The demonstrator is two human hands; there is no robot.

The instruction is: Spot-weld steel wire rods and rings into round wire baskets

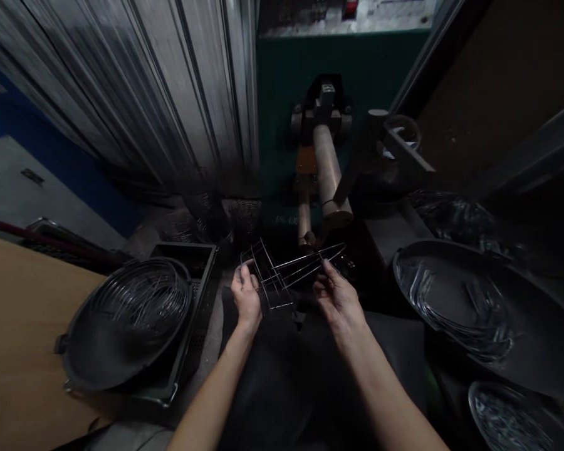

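Observation:
A wire frame [282,279] of thin bright rods and hoops is held up in front of me, over my dark lap. My left hand [247,294] is closed on its left end, thumb pressing on the wire. With fingers pinched, my right hand [336,294] grips the right part, near a rounded wire loop. Just beyond the frame, the lower rod [304,219] and the thick upper cylinder [329,166] of a green machine [282,94] point toward me. The frame does not clearly touch them.
At left, a round black pan [98,363] of wire rings rests on a dark crate [209,266]. On the right stand a large pan [540,326] of bent wires and a smaller bowl [472,401] of small metal pieces. A metal bar [408,147] juts out beside the cylinder.

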